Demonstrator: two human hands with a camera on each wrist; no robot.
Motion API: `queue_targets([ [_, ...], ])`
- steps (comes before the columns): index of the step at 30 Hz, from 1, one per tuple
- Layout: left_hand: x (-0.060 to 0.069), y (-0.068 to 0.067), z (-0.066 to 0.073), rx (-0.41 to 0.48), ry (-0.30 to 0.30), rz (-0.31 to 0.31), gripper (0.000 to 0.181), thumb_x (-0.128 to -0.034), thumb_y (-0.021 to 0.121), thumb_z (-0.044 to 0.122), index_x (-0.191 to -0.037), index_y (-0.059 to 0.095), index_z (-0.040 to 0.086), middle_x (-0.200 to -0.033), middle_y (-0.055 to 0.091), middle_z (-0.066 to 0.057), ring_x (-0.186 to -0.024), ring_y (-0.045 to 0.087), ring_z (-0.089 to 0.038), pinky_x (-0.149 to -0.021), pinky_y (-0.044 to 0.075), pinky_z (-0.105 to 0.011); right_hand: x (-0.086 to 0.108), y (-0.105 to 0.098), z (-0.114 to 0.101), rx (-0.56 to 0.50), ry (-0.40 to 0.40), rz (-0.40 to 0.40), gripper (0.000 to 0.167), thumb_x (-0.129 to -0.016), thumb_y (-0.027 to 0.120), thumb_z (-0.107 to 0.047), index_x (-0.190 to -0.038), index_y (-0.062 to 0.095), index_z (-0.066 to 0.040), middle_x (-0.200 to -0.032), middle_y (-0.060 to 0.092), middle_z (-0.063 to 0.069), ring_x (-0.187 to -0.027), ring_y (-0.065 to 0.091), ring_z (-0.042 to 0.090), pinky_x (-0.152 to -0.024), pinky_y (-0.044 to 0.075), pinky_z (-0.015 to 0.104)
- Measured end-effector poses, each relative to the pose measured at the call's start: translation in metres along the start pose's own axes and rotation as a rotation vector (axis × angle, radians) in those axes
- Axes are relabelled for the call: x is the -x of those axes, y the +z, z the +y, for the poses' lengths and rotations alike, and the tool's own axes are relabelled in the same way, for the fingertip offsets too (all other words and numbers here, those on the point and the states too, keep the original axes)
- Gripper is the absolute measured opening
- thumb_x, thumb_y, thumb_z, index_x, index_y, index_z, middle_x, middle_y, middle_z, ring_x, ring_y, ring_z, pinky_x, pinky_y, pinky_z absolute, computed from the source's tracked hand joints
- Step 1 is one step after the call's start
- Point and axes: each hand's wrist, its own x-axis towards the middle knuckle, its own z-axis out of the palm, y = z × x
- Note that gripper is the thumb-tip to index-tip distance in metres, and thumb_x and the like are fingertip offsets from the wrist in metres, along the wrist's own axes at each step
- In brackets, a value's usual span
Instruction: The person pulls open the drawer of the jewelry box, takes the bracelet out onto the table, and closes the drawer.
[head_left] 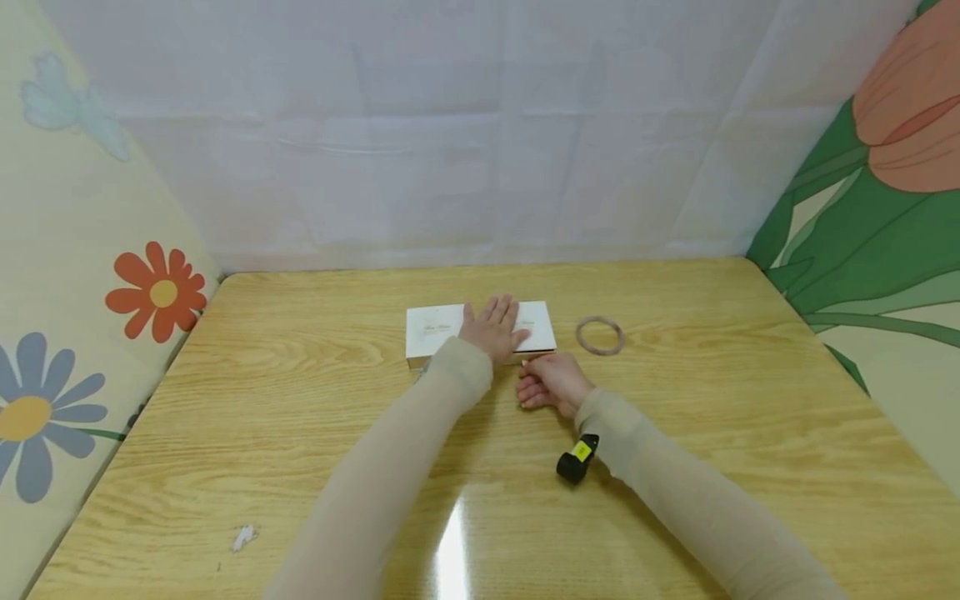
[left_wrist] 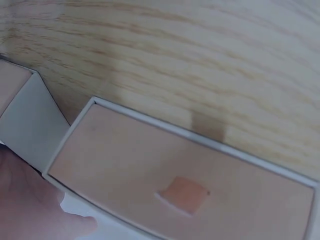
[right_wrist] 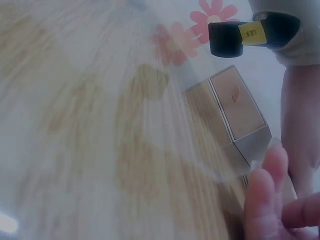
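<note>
Two white drawer boxes with small gold print on top stand side by side on the table, the left box (head_left: pixel 432 327) and the right box (head_left: pixel 538 317). In the left wrist view the left box shows a pink drawer front (left_wrist: pixel 115 145) with a small pull tab (left_wrist: pixel 187 195). My left hand (head_left: pixel 491 333) rests on the boxes from above, fingers spread. My right hand (head_left: pixel 553 383) is at the front of the right box, fingers curled and fingertips close to it. Whether they pinch anything there is hidden.
A thin pinkish-brown ring (head_left: pixel 600 335) lies on the wooden table (head_left: pixel 300 433) to the right of the boxes. A black strap device (head_left: pixel 577 458) with a yellow label is on my right wrist. A white cloth (head_left: pixel 450 150) hangs behind the table; flower-painted panels flank it.
</note>
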Motion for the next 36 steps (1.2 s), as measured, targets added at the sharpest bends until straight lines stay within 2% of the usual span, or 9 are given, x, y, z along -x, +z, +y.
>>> queue_targets([
  [13,0.009,-0.009,-0.001,-0.017,0.01,0.004,0.068,-0.1042,0.014,0.053,-0.158,0.004,0.012,-0.163,0.001,-0.004,-0.148,0.001,-0.02,-0.117,0.006,-0.053,0.004,0.0,0.002,0.035,0.005,-0.02,0.02,-0.101,0.044,-0.004,-0.097,0.056,0.013,-0.061,0.061,0.005,-0.049,0.06,0.011,-0.046,0.052,0.024],
  [21,-0.002,-0.002,-0.004,0.003,0.013,-0.014,0.069,-0.1033,0.013,0.054,-0.157,0.0,0.014,-0.162,-0.007,-0.004,-0.148,-0.004,-0.019,-0.116,0.003,-0.055,0.005,-0.001,0.002,0.052,-0.002,-0.036,0.021,-0.101,0.044,-0.004,-0.096,0.056,0.014,-0.06,0.061,0.005,-0.049,0.06,0.01,-0.047,0.052,0.024],
  [36,-0.009,0.002,-0.005,-0.008,0.014,-0.013,0.07,-0.1025,0.012,0.056,-0.157,-0.002,0.015,-0.162,-0.007,-0.002,-0.148,-0.005,-0.019,-0.116,0.001,-0.055,0.01,-0.003,0.003,0.094,-0.009,-0.05,0.021,-0.099,0.043,-0.003,-0.094,0.056,0.013,-0.06,0.062,0.005,-0.049,0.061,0.011,-0.048,0.053,0.024],
])
